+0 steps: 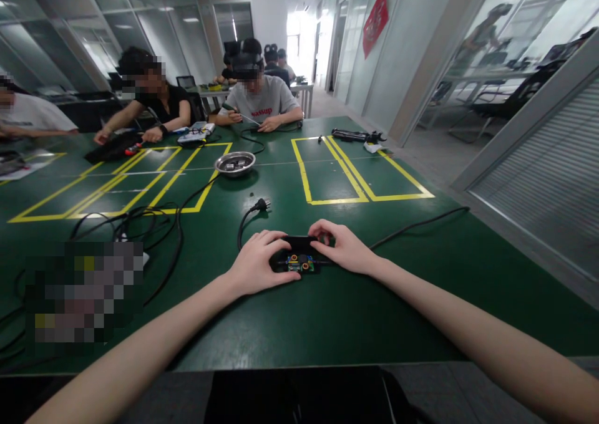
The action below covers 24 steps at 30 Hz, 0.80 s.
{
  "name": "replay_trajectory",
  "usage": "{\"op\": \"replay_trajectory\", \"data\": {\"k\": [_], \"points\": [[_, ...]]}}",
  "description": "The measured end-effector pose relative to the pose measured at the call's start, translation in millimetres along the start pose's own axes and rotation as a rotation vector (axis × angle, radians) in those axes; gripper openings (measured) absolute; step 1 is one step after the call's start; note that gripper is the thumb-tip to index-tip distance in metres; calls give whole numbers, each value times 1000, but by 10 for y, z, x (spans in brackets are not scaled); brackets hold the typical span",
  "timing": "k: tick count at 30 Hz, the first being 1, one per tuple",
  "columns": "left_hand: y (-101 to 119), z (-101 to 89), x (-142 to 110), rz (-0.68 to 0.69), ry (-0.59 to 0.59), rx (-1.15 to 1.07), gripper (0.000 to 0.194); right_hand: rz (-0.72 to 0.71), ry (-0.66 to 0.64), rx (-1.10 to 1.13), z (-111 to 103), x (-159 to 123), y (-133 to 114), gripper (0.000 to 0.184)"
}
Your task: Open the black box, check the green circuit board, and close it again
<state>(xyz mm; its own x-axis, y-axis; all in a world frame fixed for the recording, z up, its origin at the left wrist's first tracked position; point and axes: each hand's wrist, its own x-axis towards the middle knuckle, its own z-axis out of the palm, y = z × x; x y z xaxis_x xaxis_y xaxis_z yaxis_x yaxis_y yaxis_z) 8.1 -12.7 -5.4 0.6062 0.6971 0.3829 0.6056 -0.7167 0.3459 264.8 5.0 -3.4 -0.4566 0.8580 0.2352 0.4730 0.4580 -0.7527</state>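
Observation:
An opened black power adapter lies in front of me, its circuit board (301, 263) showing ring-shaped copper coils. Behind the board stands a black cover (300, 242), tilted up along the far side. My left hand (257, 262) is closed around the adapter's left end, thumb on the near side and fingers at the cover. At the cover's right end, the fingers of my right hand (340, 246) grip it. A black cord with a plug (262, 205) comes out beyond my left hand. Another black cable (416, 226) runs off to the right.
A metal bowl (234, 164) with small parts stands farther back on the green table (262, 337). Coiled black cables (140, 221) and a blurred-out object (87, 293) lie at left. Yellow tape (337, 202) marks rectangles. Black tools (356, 135) lie at back right. Several people work across the table.

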Motion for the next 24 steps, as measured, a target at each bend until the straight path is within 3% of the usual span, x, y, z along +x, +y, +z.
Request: {"op": "replay_trajectory", "data": {"k": [4,14,24], "points": [[19,-12,-17,-32,21,-111,41,-16,-18,86,-18,-30,-42,27],[76,-44,-3,-194,0,-327,47,-98,-56,313,-34,-58,-1,15],[48,-30,-20,-94,28,-293,45,-310,-152,204,-83,-64,17,19]]}}
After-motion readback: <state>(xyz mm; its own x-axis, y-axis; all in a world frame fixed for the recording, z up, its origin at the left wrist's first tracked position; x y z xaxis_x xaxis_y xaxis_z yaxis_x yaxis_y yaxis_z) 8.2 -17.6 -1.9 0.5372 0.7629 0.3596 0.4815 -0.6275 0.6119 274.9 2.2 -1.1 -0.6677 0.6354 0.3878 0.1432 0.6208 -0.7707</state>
